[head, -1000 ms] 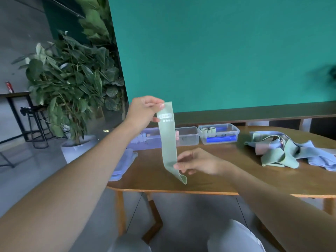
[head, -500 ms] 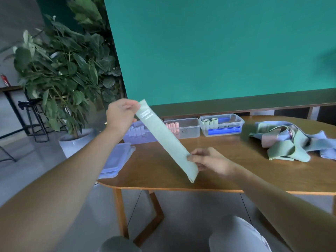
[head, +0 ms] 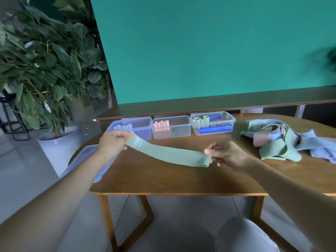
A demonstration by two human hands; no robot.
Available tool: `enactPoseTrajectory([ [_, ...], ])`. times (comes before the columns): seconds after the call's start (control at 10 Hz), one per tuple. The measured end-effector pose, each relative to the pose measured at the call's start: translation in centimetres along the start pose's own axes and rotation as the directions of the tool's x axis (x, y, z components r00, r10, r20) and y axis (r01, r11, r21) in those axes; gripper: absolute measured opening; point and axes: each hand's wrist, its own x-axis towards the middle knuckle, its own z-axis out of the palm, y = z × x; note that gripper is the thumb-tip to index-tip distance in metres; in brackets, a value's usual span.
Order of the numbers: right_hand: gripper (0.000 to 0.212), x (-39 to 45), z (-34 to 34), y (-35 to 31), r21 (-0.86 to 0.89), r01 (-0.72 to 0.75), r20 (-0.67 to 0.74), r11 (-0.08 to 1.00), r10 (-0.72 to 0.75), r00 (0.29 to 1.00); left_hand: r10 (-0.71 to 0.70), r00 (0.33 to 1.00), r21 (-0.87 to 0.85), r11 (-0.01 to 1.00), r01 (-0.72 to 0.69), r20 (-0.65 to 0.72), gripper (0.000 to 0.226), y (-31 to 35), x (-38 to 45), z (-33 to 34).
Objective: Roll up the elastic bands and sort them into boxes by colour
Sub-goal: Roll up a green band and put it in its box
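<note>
Over the table (head: 181, 182), near its front edge, I hold a green band (head: 167, 155) stretched flat between both hands. Long axis runs left to right, sagging slightly toward the right end and hanging just above the wood.

Left hand (head: 112, 144): fingers curled round the printed end of the band, firm grip. Right hand (head: 227, 155): thumb and fingertips pinch the folded far end, remaining fingers loosely spread.

Band lies level across my front, so either end could start the roll. My guess is the right end, since it sits lowest and nearest the tabletop.

Three clear boxes stand in a row at the back edge. Left box (head: 141, 125) holds lilac rolls, pink box (head: 179, 126) holds pink rolls, green box (head: 218, 122) holds a few green rolls plus something blue. The green box is the target, judging by colour; it lies beyond and between the hands, closer to the right one.

Pile (head: 283, 142) of unrolled bands, green, lilac and pink, sits right of the right hand, apart from it. Lilac lids (head: 85, 160) lie under the left forearm at the table's left edge. Potted plant (head: 45, 70) stands off to the left on the floor.

Nothing lies between the band and the green box. Plenty in the pile remains unsorted.
</note>
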Motion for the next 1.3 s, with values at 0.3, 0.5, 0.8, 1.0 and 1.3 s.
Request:
enactPoseTrajectory([
  [0.3,0.042,3.7,-2.3,-0.1,-0.045,-0.049,-0.013,0.998,0.048,0.999,-0.008,0.998,-0.233,0.972,0.023,0.065,0.018,-3.0,-1.2,3.7],
  [0.5,0.037,6.6,0.9,1.4,-0.649,-0.150,-0.182,0.746,0.040,0.983,0.021,1.000,-0.144,0.989,-0.020,0.001,0.015,-4.9,-1.3,4.5],
  [0.8,0.017,8.3,-0.3,2.4,-0.657,-0.142,0.028,0.741,0.212,0.977,0.028,0.999,-0.041,0.999,-0.029,-0.031,0.016,-6.2,-0.9,4.3],
  [1.0,0.011,6.8,0.3,2.0,-0.648,-0.133,0.013,0.750,0.185,0.983,0.020,0.999,-0.003,1.000,-0.020,-0.047,0.016,-6.5,-1.5,4.2],
  [1.3,0.027,5.7,0.0,-0.2,-0.272,-0.116,-0.087,0.955,0.095,0.992,-0.007,1.000,0.033,0.999,0.007,0.002,0.020,-5.9,-3.4,2.4],
])
